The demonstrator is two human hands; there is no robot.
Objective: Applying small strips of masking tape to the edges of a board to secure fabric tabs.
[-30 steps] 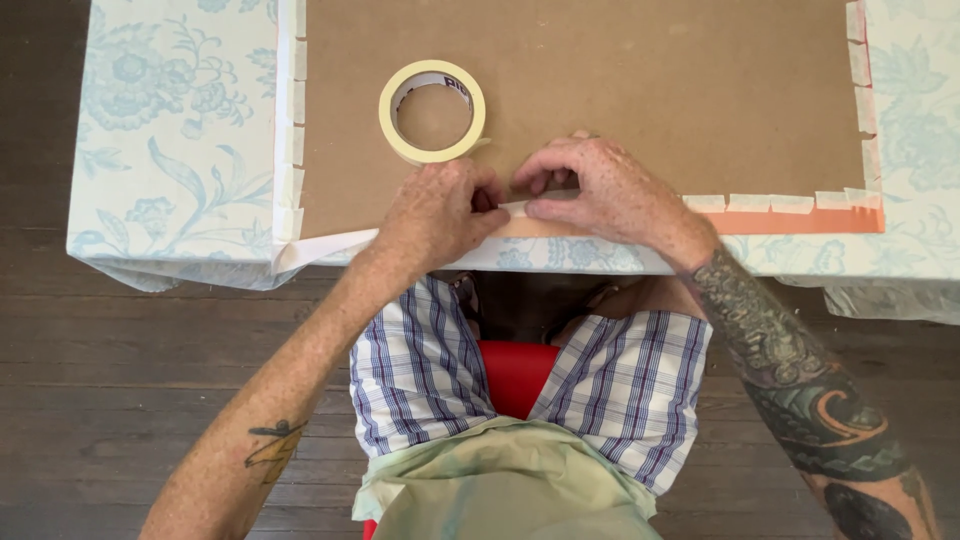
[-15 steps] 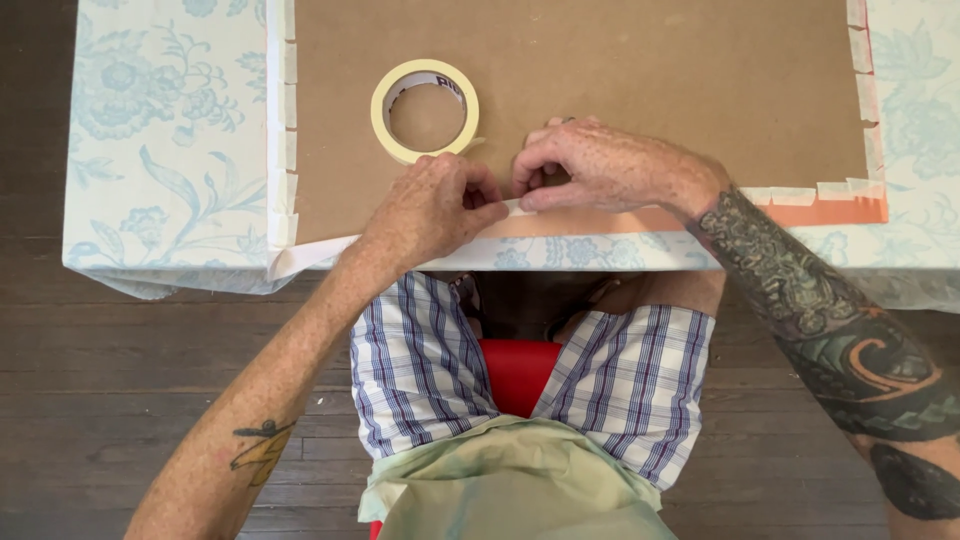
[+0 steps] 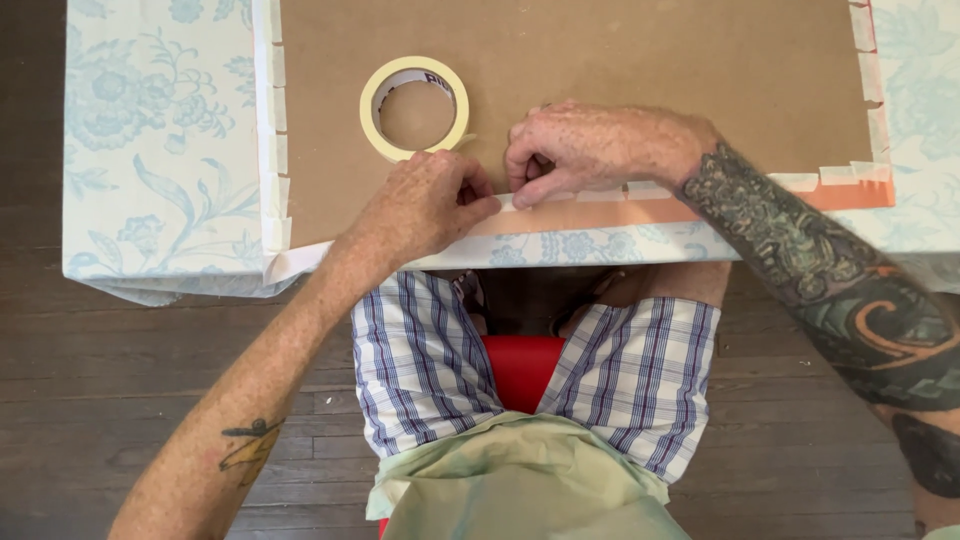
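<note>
A short piece of cream masking tape (image 3: 512, 203) is being pressed down at the near edge of the flat brown hardboard panel (image 3: 600, 70), the landmark for this report. The tape piece is lying across that edge, where a folded strip of white and orange paper (image 3: 640, 212) is wrapping up from beneath. The left hand (image 3: 425, 205) is pinching together on the tape's left end, thumb and forefinger closed over it. The right hand (image 3: 590, 150) is bearing down on the tape from just right of it, fingers curled, thumb tip flat on the strip. Both hands are touching the tape and nearly touching each other.

Judgement: the step in hand is fixing one tab along the panel's near edge. The next move appears to call for a fresh piece from the round roll of cream masking tape (image 3: 414, 108), which is resting on the panel just beyond the left hand. Earlier tabs (image 3: 840, 174) are lining the panel's right and left edges. The panel is lying on a desk covered in pale blue floral cloth (image 3: 150, 120).
</note>
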